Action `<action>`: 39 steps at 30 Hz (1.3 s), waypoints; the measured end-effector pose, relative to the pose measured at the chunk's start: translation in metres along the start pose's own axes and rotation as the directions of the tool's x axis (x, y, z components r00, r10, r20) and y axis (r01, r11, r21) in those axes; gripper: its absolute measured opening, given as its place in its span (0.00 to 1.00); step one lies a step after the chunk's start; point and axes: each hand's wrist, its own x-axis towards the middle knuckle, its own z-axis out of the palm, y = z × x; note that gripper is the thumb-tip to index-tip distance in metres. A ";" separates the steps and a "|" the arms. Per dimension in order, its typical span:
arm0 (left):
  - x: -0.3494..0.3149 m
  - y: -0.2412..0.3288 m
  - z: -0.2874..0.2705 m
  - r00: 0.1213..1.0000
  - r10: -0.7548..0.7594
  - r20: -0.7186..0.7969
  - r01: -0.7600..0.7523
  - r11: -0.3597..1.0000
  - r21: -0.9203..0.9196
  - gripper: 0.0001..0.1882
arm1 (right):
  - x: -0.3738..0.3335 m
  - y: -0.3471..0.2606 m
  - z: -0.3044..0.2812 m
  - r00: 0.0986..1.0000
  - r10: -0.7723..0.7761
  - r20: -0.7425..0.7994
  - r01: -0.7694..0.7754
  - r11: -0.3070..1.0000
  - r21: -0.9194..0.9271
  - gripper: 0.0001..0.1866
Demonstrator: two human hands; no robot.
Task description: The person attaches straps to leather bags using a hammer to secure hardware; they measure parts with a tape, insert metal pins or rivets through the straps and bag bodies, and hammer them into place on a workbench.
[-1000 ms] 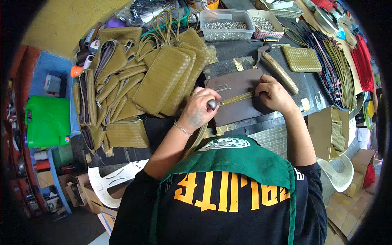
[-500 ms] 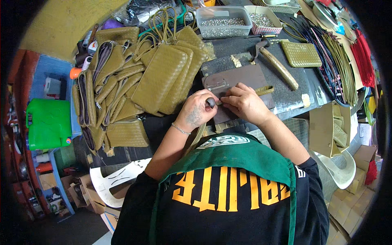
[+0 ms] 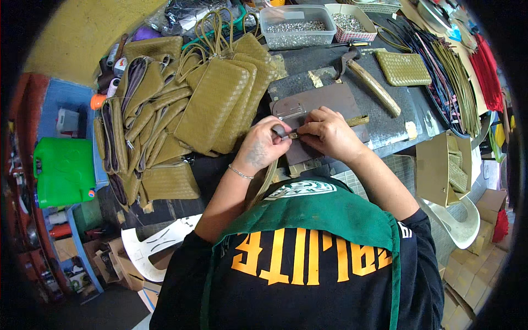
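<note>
Both hands meet over a brown board (image 3: pixel 335 102) on the worktable. Closed around a dark, round-ended hand tool (image 3: pixel 279 130), my left hand (image 3: pixel 262 147) keeps its narrow metal end near my right fingertips. My right hand (image 3: pixel 330 132) pinches a narrow olive strap (image 3: pixel 358 120), part of which sticks out to the right past the knuckles. More olive strap (image 3: pixel 268 179) hangs from below my left hand toward the apron. Where the tool's end meets the strap is partly covered by fingers. A small clear piece (image 3: pixel 290 110) lies on the board just beyond my hands.
Olive woven pouches (image 3: pixel 214 104) are heaped on the left. A hammer (image 3: pixel 375 88) and a flat woven pouch (image 3: pixel 404 69) lie to the right. Behind stand a clear tub (image 3: pixel 298 36) and a checked box (image 3: pixel 349 27) of small metal parts. Bundled straps (image 3: pixel 454 82) hang far right.
The tool has tilted, and its metal end now shows at my right fingertips. My right hand has shifted slightly. The strap end beside it sits lower and flatter.
</note>
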 end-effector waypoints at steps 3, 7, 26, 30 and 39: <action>0.001 -0.005 -0.005 0.990 -0.141 0.017 0.141 0.962 -0.234 0.08 | 0.002 0.001 -0.002 1.000 -0.006 0.024 0.006 1.000 0.004 0.09; 0.005 -0.008 -0.002 0.993 -0.067 -0.092 -0.010 0.749 -0.662 0.08 | 0.003 0.003 -0.002 0.999 -0.030 0.032 0.029 0.999 0.035 0.10; 0.004 -0.006 0.017 0.970 0.228 -0.086 -0.239 0.960 -0.149 0.10 | 0.003 0.008 -0.004 0.994 0.001 0.107 -0.004 1.000 0.030 0.09; 0.005 -0.009 0.020 0.956 0.270 -0.116 -0.283 0.952 -0.117 0.10 | 0.003 0.007 -0.006 0.994 0.008 0.107 -0.010 1.000 0.020 0.10; 0.002 -0.016 0.022 0.965 0.218 -0.148 -0.241 0.957 -0.164 0.10 | 0.005 0.016 -0.028 0.975 0.010 0.224 -0.014 1.000 0.015 0.15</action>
